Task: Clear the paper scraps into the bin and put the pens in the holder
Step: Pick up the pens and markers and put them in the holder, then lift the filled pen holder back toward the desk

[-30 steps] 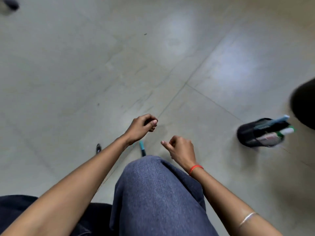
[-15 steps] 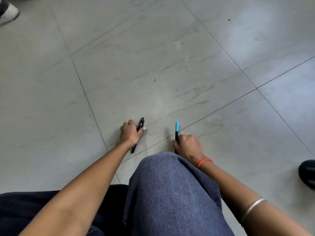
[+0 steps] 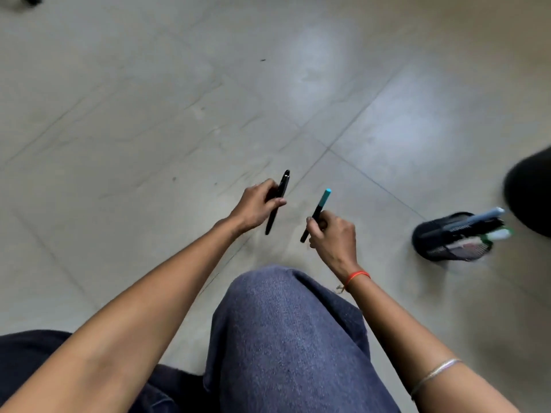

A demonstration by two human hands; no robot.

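The person's left hand [image 3: 256, 208] is raised above the pale grey tiled floor [image 3: 149, 114], fingers curled shut around a slim, all-black pen [image 3: 278, 201]; the pen is gripped near its middle, tilted, with its clip end pointing up and away and its lower end hanging free below the hand. The right hand [image 3: 334, 236] is likewise raised and closed around a slim black pen with a turquoise cap [image 3: 317, 211], held low on the barrel so the capped end projects up and away from the fist. The two pens are near each other but apart, both clear of the floor. A black mesh cylindrical pen holder [image 3: 429, 236] lies tilted on the floor toward the right edge of the view, well apart from both hands, with several pens and markers projecting from its mouth. A knee in blue denim [image 3: 286, 323] sits between the forearms. A red thread band [image 3: 356, 275] circles the right wrist, a thin silver bangle [image 3: 432, 375] the forearm. A dark blurred object [image 3: 530, 192] at the right edge cannot be identified.
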